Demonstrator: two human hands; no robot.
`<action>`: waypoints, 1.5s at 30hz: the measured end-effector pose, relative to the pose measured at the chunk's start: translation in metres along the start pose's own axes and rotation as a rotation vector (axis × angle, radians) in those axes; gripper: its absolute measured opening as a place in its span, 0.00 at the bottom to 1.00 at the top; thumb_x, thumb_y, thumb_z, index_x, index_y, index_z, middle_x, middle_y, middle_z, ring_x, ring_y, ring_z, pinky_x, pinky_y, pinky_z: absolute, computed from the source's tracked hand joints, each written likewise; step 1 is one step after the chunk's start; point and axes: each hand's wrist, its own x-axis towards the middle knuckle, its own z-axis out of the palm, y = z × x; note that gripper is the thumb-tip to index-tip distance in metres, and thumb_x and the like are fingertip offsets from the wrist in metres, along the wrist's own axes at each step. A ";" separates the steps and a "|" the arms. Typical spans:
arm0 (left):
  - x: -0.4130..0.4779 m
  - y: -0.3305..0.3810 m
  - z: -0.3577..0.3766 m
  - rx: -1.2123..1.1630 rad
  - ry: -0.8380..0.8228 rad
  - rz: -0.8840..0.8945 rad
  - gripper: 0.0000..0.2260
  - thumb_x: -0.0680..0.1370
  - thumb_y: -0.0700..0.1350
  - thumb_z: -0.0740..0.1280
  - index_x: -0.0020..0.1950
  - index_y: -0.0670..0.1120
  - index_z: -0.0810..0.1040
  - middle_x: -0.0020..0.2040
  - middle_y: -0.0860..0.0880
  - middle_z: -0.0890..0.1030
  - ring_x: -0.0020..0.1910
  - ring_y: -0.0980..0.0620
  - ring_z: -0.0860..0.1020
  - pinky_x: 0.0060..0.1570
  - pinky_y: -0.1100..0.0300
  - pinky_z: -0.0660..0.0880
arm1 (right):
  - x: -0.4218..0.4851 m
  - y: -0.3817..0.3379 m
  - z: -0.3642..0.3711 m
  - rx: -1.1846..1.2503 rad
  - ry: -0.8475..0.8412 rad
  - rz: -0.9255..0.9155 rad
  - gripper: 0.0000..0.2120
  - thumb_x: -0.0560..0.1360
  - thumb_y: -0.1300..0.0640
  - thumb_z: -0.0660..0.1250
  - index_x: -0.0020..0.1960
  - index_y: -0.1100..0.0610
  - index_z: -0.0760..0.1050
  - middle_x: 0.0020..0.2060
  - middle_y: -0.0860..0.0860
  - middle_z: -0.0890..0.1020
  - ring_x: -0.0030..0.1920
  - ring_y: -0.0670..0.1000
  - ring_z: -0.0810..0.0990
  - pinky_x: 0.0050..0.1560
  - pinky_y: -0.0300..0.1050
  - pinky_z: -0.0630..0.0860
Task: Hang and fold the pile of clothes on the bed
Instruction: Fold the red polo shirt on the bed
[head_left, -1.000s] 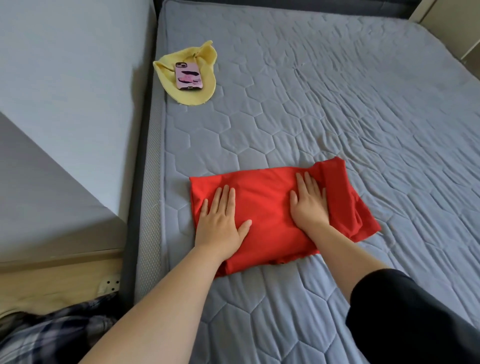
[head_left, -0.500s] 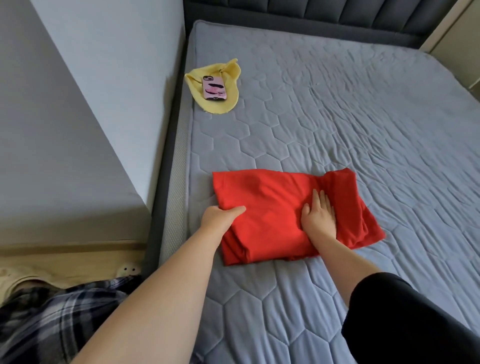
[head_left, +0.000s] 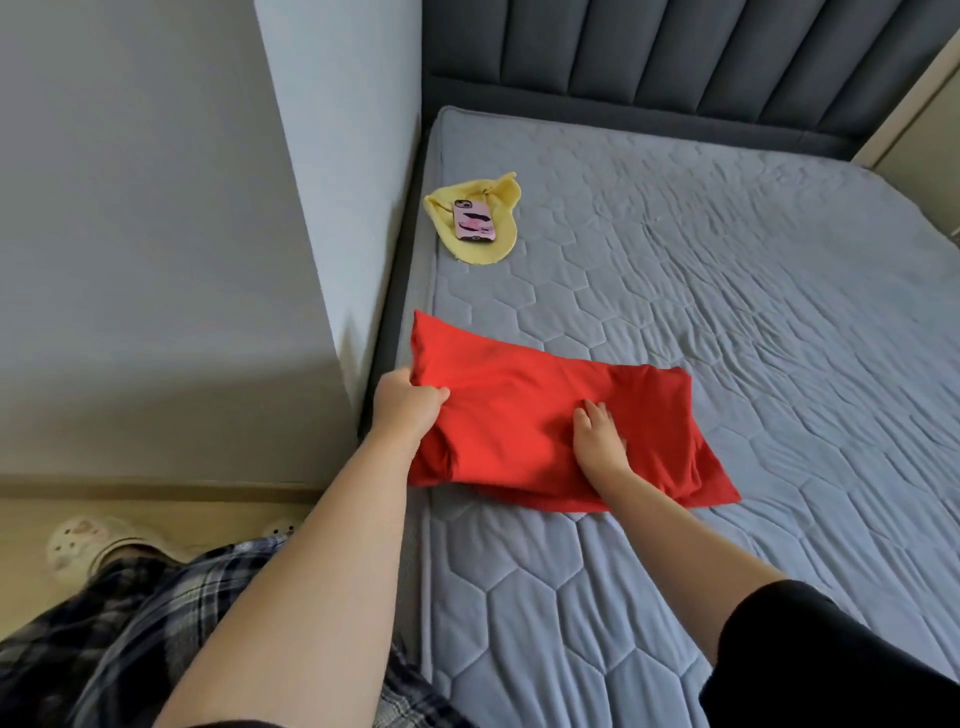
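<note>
A folded red garment was laid on the near left part of the bed, close to the mattress edge, with its long side set across the view. Its left end was raised off the mattress, while its right end was left flat on the quilted grey cover. The left end was gripped by the left hand, with the thumb laid on top and the fingers curled under the cloth. The right hand was rested on the middle of the garment, palm down, with loosely bent fingers that were closed round nothing. A black sleeve was seen on the right arm, and the left arm was bare.

Farther up the bed, near its left edge and well apart from the garment, a yellow cloth was spread, and a pink phone was laid on top of it. A dark padded headboard was seen at the far end of the bed. A grey wall was seen beside the bed on the left. Below it, plaid trousers and a pale shoe were seen on a wooden floor.
</note>
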 end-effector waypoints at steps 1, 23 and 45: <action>0.001 0.004 -0.011 0.019 0.030 0.033 0.12 0.72 0.35 0.70 0.54 0.43 0.80 0.46 0.47 0.81 0.45 0.48 0.79 0.49 0.58 0.74 | -0.008 -0.012 0.007 0.052 -0.026 -0.021 0.23 0.83 0.53 0.49 0.76 0.58 0.57 0.77 0.55 0.55 0.77 0.51 0.51 0.75 0.52 0.47; -0.016 0.026 -0.042 0.234 -0.182 0.244 0.10 0.71 0.38 0.70 0.47 0.52 0.79 0.46 0.49 0.83 0.47 0.48 0.81 0.49 0.55 0.77 | -0.040 -0.078 0.077 1.134 -0.511 0.335 0.30 0.83 0.43 0.41 0.75 0.62 0.59 0.72 0.61 0.67 0.71 0.59 0.66 0.73 0.56 0.60; -0.020 -0.043 0.041 0.557 -0.480 0.363 0.29 0.79 0.50 0.64 0.77 0.53 0.56 0.79 0.46 0.45 0.77 0.45 0.44 0.75 0.50 0.46 | 0.006 -0.037 -0.069 0.565 -0.171 0.092 0.16 0.70 0.71 0.68 0.57 0.61 0.75 0.39 0.55 0.82 0.34 0.50 0.82 0.31 0.38 0.78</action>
